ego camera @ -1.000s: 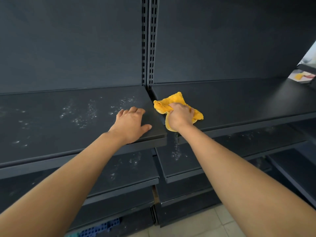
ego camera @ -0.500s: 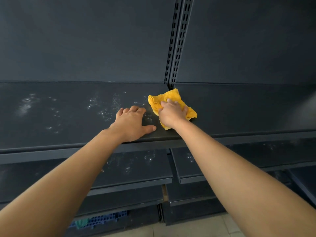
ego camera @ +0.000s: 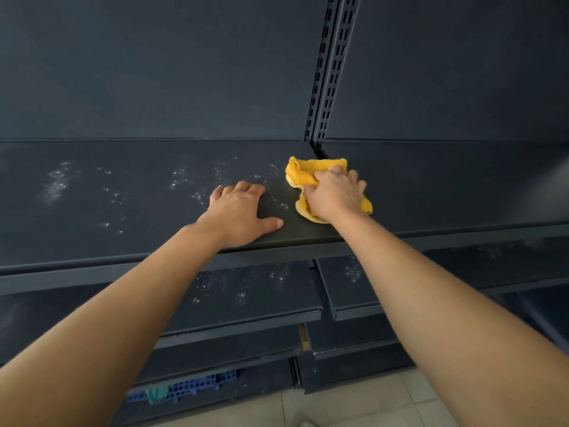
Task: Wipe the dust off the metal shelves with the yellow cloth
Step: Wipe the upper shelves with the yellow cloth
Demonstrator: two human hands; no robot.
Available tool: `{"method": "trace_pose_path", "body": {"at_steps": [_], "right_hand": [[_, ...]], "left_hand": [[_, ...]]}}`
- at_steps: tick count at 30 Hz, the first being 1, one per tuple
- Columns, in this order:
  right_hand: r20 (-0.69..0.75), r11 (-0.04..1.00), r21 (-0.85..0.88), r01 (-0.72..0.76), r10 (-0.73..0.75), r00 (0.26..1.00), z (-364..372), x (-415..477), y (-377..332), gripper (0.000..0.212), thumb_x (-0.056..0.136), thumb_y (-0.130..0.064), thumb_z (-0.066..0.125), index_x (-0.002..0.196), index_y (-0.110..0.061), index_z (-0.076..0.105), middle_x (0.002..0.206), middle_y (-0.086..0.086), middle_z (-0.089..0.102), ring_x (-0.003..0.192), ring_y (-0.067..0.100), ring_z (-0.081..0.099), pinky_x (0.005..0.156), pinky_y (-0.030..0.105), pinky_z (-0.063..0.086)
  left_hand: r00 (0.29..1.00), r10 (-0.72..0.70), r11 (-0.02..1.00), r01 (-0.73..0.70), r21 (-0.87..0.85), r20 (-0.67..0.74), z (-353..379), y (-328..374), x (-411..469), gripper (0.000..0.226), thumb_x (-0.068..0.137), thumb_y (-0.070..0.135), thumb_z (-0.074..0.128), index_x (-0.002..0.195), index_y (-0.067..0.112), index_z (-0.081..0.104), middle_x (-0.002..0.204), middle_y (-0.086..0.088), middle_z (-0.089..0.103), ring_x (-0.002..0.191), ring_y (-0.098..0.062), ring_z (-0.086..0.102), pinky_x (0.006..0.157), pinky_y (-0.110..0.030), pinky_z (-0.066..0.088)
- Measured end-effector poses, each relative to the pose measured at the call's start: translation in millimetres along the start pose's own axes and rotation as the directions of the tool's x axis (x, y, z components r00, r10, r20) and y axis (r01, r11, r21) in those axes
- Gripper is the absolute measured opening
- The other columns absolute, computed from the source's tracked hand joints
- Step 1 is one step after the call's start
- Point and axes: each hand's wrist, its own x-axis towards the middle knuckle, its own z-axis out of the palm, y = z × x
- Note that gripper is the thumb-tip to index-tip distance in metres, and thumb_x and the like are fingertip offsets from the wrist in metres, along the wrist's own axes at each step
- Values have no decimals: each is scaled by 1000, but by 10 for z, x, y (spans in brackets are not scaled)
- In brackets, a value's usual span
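Observation:
A crumpled yellow cloth [ego camera: 303, 175] lies on the top dark metal shelf [ego camera: 138, 211], just left of the seam between two shelf sections. My right hand [ego camera: 334, 192] grips the cloth with curled fingers and presses it onto the shelf. My left hand [ego camera: 238, 211] rests flat on the same shelf a little to the left of the cloth, fingers straight and thumb spread. White dust specks [ego camera: 57, 183] are scattered over the shelf left of my hands. The right shelf section [ego camera: 446, 186] looks free of dust.
A slotted upright post [ego camera: 329, 69] divides the back panel above the seam. Lower shelves [ego camera: 246, 291] below also carry dust specks. A blue plastic crate [ego camera: 191, 386] with a green rag sits under the bottom shelf. Pale floor tiles [ego camera: 354, 405] lie at the bottom.
The view has swung left, so more of the dusty left shelf shows. My right hand has slid the cloth leftward across the seam onto the left section. My left hand has stayed planted on the shelf.

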Motion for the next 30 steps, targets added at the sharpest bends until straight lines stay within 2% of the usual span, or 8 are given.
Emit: {"method": "trace_pose_path", "body": {"at_steps": [3, 5, 9, 12, 17, 21, 25, 30], "right_hand": [[60, 998, 38, -52, 49, 997, -30, -19, -141, 45, 93, -42, 42, 120, -12, 61, 137, 10, 40, 124, 35, 34, 100, 46, 28], [92, 999, 47, -7, 3, 996, -25, -83, -283, 45, 92, -42, 46, 122, -11, 60, 139, 10, 38, 125, 35, 33, 101, 46, 28], [62, 995, 80, 53, -58, 996, -10, -246, -422, 36, 91, -33, 51, 117, -12, 62, 135, 11, 41, 122, 34, 36, 100, 45, 30], [52, 995, 76, 59, -63, 997, -34, -307, -353, 32, 92, -30, 50, 116, -13, 63, 132, 11, 43, 120, 34, 39, 100, 44, 31], [41, 999, 39, -32, 31, 999, -87, -319, -135, 33, 94, -27, 46, 119, -12, 61, 131, 12, 44, 118, 34, 40, 100, 44, 32], [21, 999, 15, -33, 33, 999, -36, -312, -100, 34, 94, -30, 41, 119, -17, 60, 135, 10, 42, 124, 33, 34, 103, 44, 27], [131, 1000, -20, 22, -19, 991, 44, -135, -129, 45, 97, -32, 31, 137, -16, 43, 152, 6, 26, 142, 30, 17, 116, 50, 7], [235, 999, 6, 32, -32, 971, 103, 237, -240, 53, 99, -32, 31, 149, -13, 23, 159, 9, 8, 147, 30, 2, 119, 49, 2]], "left_hand": [[1000, 6, 1000, -6, -14, -3, -9, -73, -57, 75, 85, 57, 51, 145, 19, 26, 149, -5, 30, 139, -26, 24, 116, -39, 10], [1000, 17, 1000, -17, -12, -7, -6, -93, -67, 75, 85, 57, 50, 145, 19, 26, 149, -5, 30, 139, -26, 24, 116, -38, 11], [999, 48, 999, -48, 2, -9, -23, -74, -58, 72, 84, 58, 51, 143, 21, 30, 146, -6, 35, 136, -28, 29, 115, -41, 14], [998, 69, 997, -69, 17, 2, -48, -44, -76, 73, 84, 57, 53, 143, 22, 29, 148, -6, 33, 137, -28, 28, 115, -41, 14], [996, 89, 996, -89, 29, 15, -39, 7, -116, 76, 85, 55, 53, 146, 20, 24, 151, -5, 27, 140, -28, 22, 116, -40, 9], [997, 74, 997, -74, 25, 12, -50, -30, -135, 76, 86, 54, 52, 146, 20, 23, 151, -5, 26, 140, -28, 22, 116, -40, 8], [1000, 21, 1000, -21, 4, 4, -95, -124, -92, 74, 86, 53, 53, 145, 19, 24, 151, -6, 27, 140, -29, 23, 116, -40, 9], [1000, -15, 1000, 15, 3, -12, -105, -210, 33, 72, 87, 52, 52, 145, 19, 25, 151, -6, 27, 140, -28, 23, 117, -40, 7]]}}
